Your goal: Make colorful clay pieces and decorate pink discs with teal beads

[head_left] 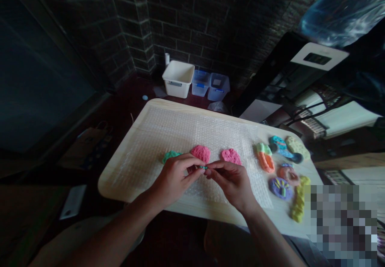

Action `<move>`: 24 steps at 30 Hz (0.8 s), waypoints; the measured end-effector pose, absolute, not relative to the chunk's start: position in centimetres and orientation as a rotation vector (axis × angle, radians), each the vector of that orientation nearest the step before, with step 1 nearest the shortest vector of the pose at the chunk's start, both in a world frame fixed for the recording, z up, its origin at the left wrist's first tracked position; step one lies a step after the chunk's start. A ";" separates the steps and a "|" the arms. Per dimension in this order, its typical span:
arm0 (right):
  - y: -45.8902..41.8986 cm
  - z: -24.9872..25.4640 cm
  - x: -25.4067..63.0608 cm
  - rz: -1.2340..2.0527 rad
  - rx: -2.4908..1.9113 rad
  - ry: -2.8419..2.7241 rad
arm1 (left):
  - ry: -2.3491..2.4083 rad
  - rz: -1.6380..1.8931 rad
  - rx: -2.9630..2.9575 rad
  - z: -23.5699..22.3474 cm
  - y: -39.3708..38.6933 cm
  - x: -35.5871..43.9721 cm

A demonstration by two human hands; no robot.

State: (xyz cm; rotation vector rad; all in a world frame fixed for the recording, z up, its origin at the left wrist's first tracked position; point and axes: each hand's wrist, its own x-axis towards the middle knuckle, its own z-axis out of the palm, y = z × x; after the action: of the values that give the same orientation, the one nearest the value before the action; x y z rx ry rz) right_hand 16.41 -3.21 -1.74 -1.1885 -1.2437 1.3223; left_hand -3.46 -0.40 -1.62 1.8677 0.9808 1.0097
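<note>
Over the bubble wrap, my left hand (pixel 179 174) and my right hand (pixel 230 180) meet, fingertips to fingertips. Between them they pinch a small piece of green clay (pixel 203 167), mostly covered by the fingers. Just behind the left hand lies a green clay lump (pixel 171 155), partly hidden by it. A round pink clay lump (pixel 201 153) with a bumpy surface sits behind the fingertips. Another pink clay lump (pixel 231 155) rests behind my right hand, which covers its lower edge.
Bubble wrap (pixel 168 126) covers much of the wooden table (pixel 120 190). Several coloured clay figures stand at the right, including an orange and green one (pixel 265 158), a purple disc (pixel 281 189) and a yellow strip (pixel 299 200). A white bin (pixel 178 78) is on the floor beyond.
</note>
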 end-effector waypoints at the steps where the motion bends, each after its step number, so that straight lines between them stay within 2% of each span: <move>1: -3.2 -1.7 16.4 1.330 -1.186 -1.237 | 0.982 1.012 1.859 -1.6 -0.5 -3.5; 13: -3.2 -1.4 16.4 1.401 -1.155 -1.125 | 0.951 1.051 1.708 -1.8 -0.5 -3.5; 24: -3.2 -1.4 16.4 1.412 -1.175 -1.128 | 0.979 1.055 1.856 -1.3 -0.5 -3.7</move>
State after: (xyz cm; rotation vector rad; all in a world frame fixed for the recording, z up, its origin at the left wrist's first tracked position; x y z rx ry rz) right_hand 16.45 -3.23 -1.36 -1.1748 -1.1276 1.4125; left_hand -3.75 -0.51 -1.28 1.8558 0.9790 1.0555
